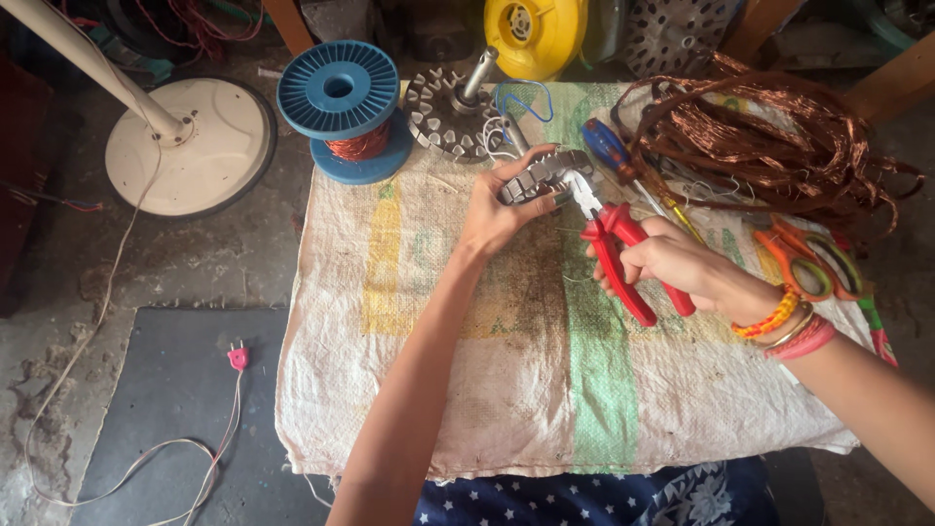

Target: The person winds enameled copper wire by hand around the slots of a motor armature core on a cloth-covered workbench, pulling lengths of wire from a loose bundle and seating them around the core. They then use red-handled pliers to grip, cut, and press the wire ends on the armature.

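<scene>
With the left hand (497,209) gripping the metal stator ring (543,175) firmly, the right hand (672,268), closed on red-handled pliers (616,248) at four o'clock, probably does best pulling straight, gently.

A stained woven sack (545,390) covers a low bench on a rough grey concrete floor (224,263), with a dark mat (166,409) at left and a white fan base (190,146) behind, in daylight.
</scene>
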